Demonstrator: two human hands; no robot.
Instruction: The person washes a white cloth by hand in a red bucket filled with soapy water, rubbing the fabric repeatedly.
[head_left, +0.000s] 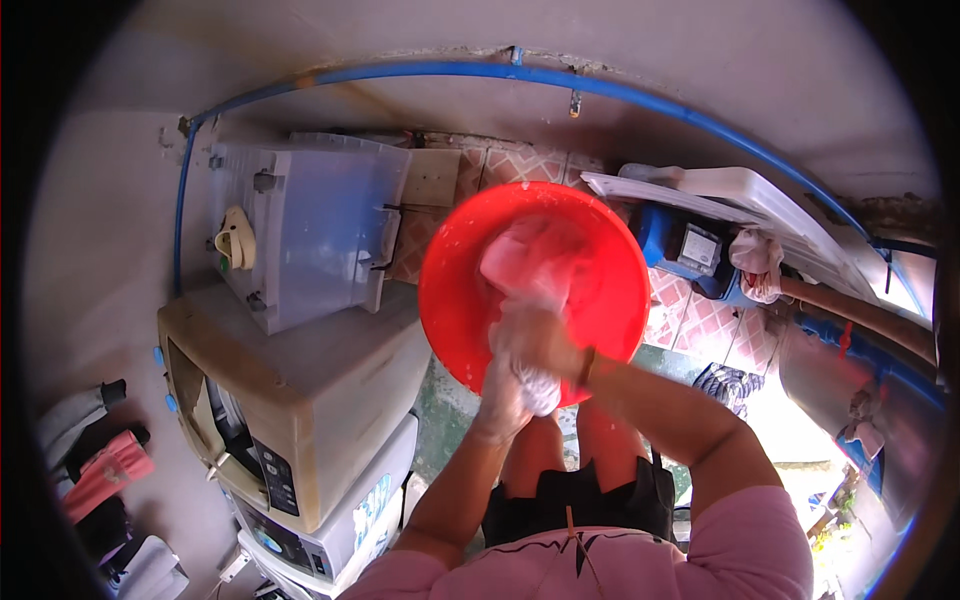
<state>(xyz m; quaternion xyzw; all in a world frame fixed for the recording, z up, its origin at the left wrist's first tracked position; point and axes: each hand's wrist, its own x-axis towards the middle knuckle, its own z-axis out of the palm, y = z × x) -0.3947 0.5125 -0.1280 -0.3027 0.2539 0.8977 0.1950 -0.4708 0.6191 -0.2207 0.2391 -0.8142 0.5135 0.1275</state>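
Note:
Above a round red basin (440, 300), both my hands work on a wet, pale pink-white cloth (535, 262). The cloth's far part hangs inside the basin, while a bunched, whitish end (541, 393) pokes out near the basin's front rim. My left hand (503, 398) is closed around the cloth from the left side. Crossing over from the right, my right hand (545, 342) is closed on it too, smeared by motion, so its separate fingers are hard to make out. Pale specks that look like suds dot the basin's wall.
To the left stand a beige appliance (300, 340) with a button panel and a clear plastic storage box (320, 230) with a cream clog (236, 238) on its side. At right are a blue machine (685, 250), leaning white panels (740, 190) and a striped cloth (728, 386) on the floor.

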